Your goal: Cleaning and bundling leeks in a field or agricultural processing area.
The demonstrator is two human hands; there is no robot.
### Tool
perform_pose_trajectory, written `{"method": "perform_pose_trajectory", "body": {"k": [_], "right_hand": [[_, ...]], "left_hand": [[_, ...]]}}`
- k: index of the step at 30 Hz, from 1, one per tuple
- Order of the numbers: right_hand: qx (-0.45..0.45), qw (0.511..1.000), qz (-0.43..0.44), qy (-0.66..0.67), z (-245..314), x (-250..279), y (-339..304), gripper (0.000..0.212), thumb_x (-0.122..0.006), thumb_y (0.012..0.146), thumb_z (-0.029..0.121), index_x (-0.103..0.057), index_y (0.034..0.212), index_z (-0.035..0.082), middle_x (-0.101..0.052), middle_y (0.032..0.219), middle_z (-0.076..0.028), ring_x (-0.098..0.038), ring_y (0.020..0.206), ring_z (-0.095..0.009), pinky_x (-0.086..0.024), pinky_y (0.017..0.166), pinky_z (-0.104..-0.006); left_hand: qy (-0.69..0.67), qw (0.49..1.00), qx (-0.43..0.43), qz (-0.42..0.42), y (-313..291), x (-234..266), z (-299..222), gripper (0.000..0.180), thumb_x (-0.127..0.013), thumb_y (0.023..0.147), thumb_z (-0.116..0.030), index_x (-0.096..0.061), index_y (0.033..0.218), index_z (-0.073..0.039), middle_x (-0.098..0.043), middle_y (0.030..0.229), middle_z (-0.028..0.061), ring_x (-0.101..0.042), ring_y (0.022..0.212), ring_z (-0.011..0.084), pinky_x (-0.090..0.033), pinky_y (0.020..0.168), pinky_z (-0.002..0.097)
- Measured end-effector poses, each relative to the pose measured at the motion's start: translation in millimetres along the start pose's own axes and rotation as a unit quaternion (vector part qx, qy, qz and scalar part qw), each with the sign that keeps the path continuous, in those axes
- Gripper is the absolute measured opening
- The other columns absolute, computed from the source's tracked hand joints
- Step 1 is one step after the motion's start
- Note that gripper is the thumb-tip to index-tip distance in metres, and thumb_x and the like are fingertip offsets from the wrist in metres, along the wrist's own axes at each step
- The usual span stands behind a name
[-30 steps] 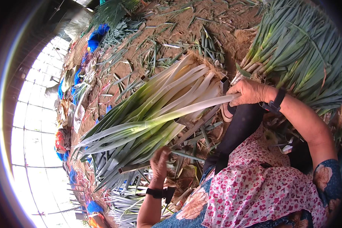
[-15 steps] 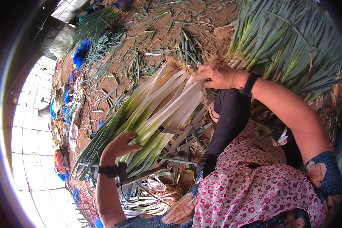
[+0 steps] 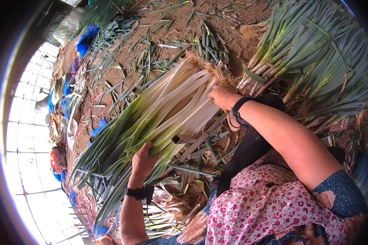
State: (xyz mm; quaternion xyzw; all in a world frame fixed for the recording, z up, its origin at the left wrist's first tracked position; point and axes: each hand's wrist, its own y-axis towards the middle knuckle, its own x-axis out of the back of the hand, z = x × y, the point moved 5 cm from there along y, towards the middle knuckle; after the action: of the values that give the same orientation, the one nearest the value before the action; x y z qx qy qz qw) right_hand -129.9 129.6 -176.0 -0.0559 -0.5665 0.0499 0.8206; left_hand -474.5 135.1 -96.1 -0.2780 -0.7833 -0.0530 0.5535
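Observation:
A thick bundle of long green onions (image 3: 167, 110) lies slantwise before me, white shafts and tangled roots at the upper right, green leaves fanning to the lower left. It rests on a narrow metal frame (image 3: 184, 139), whose bracket pokes out at the near side. My right hand (image 3: 225, 97) is closed around the root end of the nearest white shafts, its fingertips partly hidden. Lower down, my left hand (image 3: 144, 161) grips the stalks where white turns to green, thumb on top and fingers curled among the leaves.
At the right stands a big heap of untrimmed green onions (image 3: 315, 61). More white-stemmed onions (image 3: 163, 218) lie close by my left forearm. Leaf scraps (image 3: 210, 45) litter the soil. Blue sheeting (image 3: 86, 41) and bags run along the bright wall at left.
My left hand has shifted right along the stalks, its fingers closing from spread to curled. The right hand has moved slightly lower at the root end. The whole view has shifted a little.

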Motion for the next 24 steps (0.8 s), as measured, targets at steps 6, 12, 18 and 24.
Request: {"method": "perform_pose_trajectory", "body": {"k": [6, 12, 18, 24], "right_hand": [[0.004, 0.994, 0.033, -0.104, -6, -21, 13, 0.022, -0.048, 0.081, 0.01, -0.068, 0.091, 0.011, -0.064, 0.1, -0.01, -0.061, 0.097, -0.026, -0.046, 0.085, -0.0376], [-0.013, 0.989, 0.072, -0.125, -17, -28, 19, 0.021, -0.051, 0.081, 0.009, -0.069, 0.091, 0.013, -0.066, 0.097, -0.008, -0.061, 0.098, -0.023, -0.043, 0.082, -0.0357], [-0.019, 0.989, 0.077, -0.125, -30, -34, 21, 0.024, -0.049, 0.079, 0.011, -0.068, 0.093, 0.019, -0.061, 0.094, -0.008, -0.058, 0.096, -0.024, -0.041, 0.083, -0.038], [0.007, 0.988, 0.077, -0.137, -15, -27, 17, 0.019, -0.053, 0.079, 0.009, -0.067, 0.09, 0.013, -0.064, 0.098, -0.009, -0.061, 0.097, -0.023, -0.044, 0.082, -0.0368]], "left_hand": [[0.074, 0.996, -0.024, -0.051, 1, -38, 11, 0.036, -0.071, 0.068, -0.022, -0.056, 0.098, -0.009, -0.058, 0.093, 0.0106, -0.056, 0.088, 0.0327, -0.046, 0.075, 0.0411], [-0.071, 0.988, -0.068, -0.119, -10, -20, 9, 0.026, -0.067, 0.073, -0.009, -0.061, 0.098, -0.004, -0.061, 0.099, 0.0115, -0.058, 0.093, 0.0305, -0.047, 0.081, 0.0375], [-0.096, 0.964, 0.085, -0.231, -46, 8, 50, 0.019, -0.061, 0.078, -0.005, -0.063, 0.097, -0.003, -0.063, 0.095, 0.0113, -0.061, 0.085, 0.0263, -0.049, 0.076, 0.0337], [0.034, 0.977, 0.027, -0.209, -49, -7, 44, 0.015, -0.059, 0.078, -0.005, -0.064, 0.092, -0.006, -0.062, 0.089, 0.0125, -0.06, 0.081, 0.0307, -0.048, 0.071, 0.0374]]}}
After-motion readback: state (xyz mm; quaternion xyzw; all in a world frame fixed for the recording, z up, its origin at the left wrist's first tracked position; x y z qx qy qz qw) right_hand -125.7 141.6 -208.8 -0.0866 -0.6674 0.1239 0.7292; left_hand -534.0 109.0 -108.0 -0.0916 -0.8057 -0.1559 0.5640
